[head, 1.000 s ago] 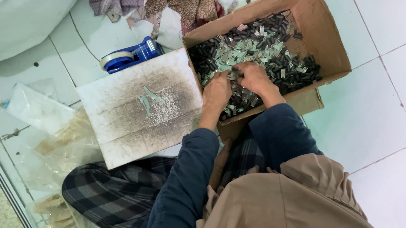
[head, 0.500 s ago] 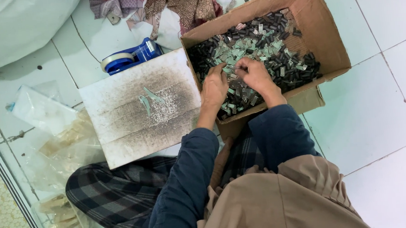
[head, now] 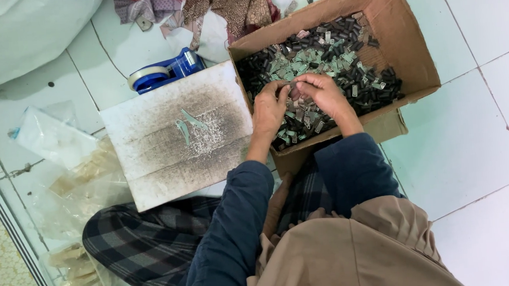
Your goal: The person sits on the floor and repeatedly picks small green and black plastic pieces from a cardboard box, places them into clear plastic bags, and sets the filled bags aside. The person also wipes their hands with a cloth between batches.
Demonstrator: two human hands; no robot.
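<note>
An open cardboard box (head: 405,37) on the white tiled floor holds a heap of small dark and pale green parts (head: 344,53). Both my hands are inside it, over the near side of the heap. My left hand (head: 270,109) and my right hand (head: 323,93) meet fingertip to fingertip and pinch a small part between them. A flat white foam board (head: 165,149), dirty and speckled, lies left of the box with two pale green pieces (head: 186,125) on it.
A blue tape dispenser (head: 163,73) sits behind the board. Patterned cloth (head: 227,1) lies at the top, a large white sack (head: 20,34) at top left. Clear plastic bags (head: 68,174) of tan pieces lie at left. My crossed legs in plaid trousers (head: 148,246) are below.
My hands have lifted from digging in the heap and come together, fingertips now pinching a small part above the pile.
</note>
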